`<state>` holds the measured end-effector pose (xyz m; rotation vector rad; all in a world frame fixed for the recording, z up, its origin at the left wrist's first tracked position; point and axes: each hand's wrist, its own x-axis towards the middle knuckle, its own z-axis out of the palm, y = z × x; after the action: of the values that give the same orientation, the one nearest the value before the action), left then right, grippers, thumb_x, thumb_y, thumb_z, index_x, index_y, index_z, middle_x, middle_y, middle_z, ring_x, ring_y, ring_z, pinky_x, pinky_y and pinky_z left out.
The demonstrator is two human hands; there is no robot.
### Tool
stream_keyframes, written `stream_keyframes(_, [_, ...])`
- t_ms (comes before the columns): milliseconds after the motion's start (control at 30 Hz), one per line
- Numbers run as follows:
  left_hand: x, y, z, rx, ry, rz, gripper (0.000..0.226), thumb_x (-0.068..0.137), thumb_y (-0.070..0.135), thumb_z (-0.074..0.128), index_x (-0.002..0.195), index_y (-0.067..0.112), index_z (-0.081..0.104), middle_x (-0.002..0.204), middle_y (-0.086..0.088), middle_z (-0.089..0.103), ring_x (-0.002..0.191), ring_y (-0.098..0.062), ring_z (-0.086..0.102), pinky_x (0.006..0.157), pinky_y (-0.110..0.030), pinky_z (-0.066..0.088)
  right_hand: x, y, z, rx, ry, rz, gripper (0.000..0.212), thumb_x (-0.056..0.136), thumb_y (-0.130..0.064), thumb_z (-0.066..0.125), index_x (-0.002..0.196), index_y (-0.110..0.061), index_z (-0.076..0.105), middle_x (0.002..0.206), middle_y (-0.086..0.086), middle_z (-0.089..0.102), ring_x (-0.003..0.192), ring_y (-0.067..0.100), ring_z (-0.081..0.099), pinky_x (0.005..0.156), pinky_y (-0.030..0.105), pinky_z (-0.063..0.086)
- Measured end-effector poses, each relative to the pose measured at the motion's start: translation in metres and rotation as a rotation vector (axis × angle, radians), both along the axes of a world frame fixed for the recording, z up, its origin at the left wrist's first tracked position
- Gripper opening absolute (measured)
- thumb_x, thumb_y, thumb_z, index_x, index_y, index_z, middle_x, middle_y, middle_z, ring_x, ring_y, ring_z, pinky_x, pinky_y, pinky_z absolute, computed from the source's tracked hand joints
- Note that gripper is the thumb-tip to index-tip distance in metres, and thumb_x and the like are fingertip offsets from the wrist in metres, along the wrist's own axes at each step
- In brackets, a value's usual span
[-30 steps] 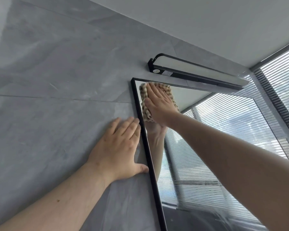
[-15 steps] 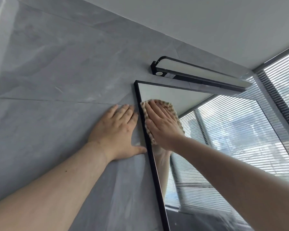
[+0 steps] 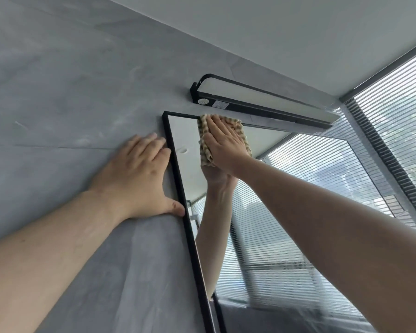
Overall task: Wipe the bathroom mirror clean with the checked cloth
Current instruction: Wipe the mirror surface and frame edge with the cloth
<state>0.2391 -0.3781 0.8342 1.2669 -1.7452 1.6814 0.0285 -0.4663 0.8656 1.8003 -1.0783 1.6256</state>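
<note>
The black-framed mirror [image 3: 286, 212] hangs on a grey tiled wall and reflects window blinds and my arm. My right hand [image 3: 226, 145] lies flat, fingers straight, pressing the beige checked cloth [image 3: 240, 129] against the glass at the mirror's top edge, a little right of its top left corner. My left hand [image 3: 137, 179] rests open and flat on the wall tile, its fingers and thumb touching the mirror's left frame. Most of the cloth is hidden under my right hand.
A black bar lamp [image 3: 262, 104] is mounted just above the mirror's top edge, close over the cloth. A window with slatted blinds [image 3: 399, 121] fills the right side. Grey wall tile [image 3: 58, 104] spreads to the left.
My right hand has slid the cloth from the left frame up and to the right, to the top edge. My left hand stays on the wall by the frame.
</note>
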Motion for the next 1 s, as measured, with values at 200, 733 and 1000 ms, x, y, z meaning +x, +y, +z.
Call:
stream_keyframes(200, [-0.001, -0.002, 0.002, 0.007, 0.002, 0.026, 0.149, 0.033, 0.099, 0.012, 0.156, 0.015, 0.018, 0.165, -0.001, 0.017, 0.153, -0.018, 0.008, 0.124, -0.037, -0.002, -0.088, -0.038, -0.002, 0.126, -0.109, -0.18, 0.056, 0.108, -0.033, 0.018, 0.16, -0.02, 0.0, 0.167, 0.001, -0.007, 0.153, 0.015, -0.01, 0.116, 0.031, -0.012])
stream_keyframes(733, [0.0, -0.003, 0.003, -0.011, -0.009, -0.029, 0.149, 0.031, 0.1, 0.014, 0.154, 0.017, 0.027, 0.162, 0.0, 0.025, 0.151, -0.017, 0.017, 0.124, -0.037, 0.003, -0.126, -0.058, -0.073, 0.193, -0.29, -0.108, 0.057, 0.106, -0.041, 0.019, 0.159, -0.025, 0.008, 0.167, -0.003, -0.001, 0.152, 0.01, -0.006, 0.121, 0.031, -0.007])
stream_keyframes(1000, [0.001, 0.001, 0.0, -0.003, -0.001, -0.029, 0.143, 0.039, 0.1, 0.03, 0.154, 0.016, 0.028, 0.162, -0.001, 0.026, 0.15, -0.018, 0.019, 0.125, -0.039, 0.005, -0.047, -0.01, -0.112, 0.137, 0.065, -0.105, 0.066, 0.09, -0.063, 0.005, 0.15, -0.041, -0.011, 0.157, -0.019, -0.02, 0.149, 0.005, -0.018, 0.119, 0.026, -0.014])
